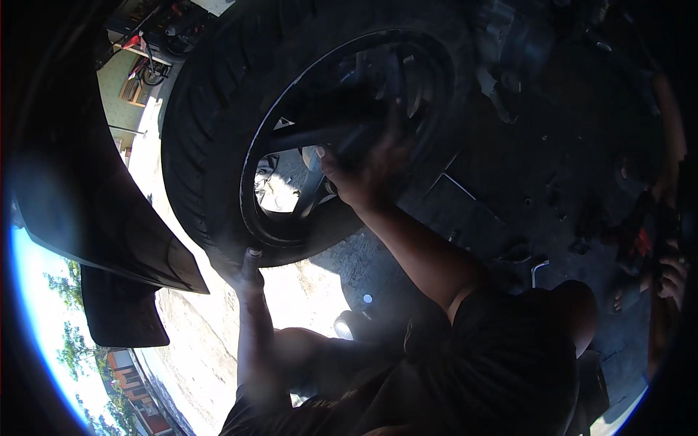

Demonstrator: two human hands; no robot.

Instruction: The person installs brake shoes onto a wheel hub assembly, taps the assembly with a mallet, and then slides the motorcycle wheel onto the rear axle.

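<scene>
A large motorcycle wheel (262, 240), with a black treaded tyre (200, 145) and dark spokes (320, 136), stands tilted in front of me. My left hand (249, 276) grips the tyre's lower edge, its thumb on the sidewall and its fingers mostly hidden behind the rubber. Reaching in through the rim, my right hand (367, 166) is at the spokes close to the hub. Its thumb lies apart from the fingers, which are dim and partly lost in shadow around the spoke. Sunlit ground shows between the spokes.
A black mudguard (138, 218) curves down left of the wheel. On the dark floor lie a thin bent-handled wrench (465, 190), a hooked shiny tool (536, 272) and several small parts. Another person's hand (670, 280) shows at the far right. Shelves (145, 54) stand at upper left.
</scene>
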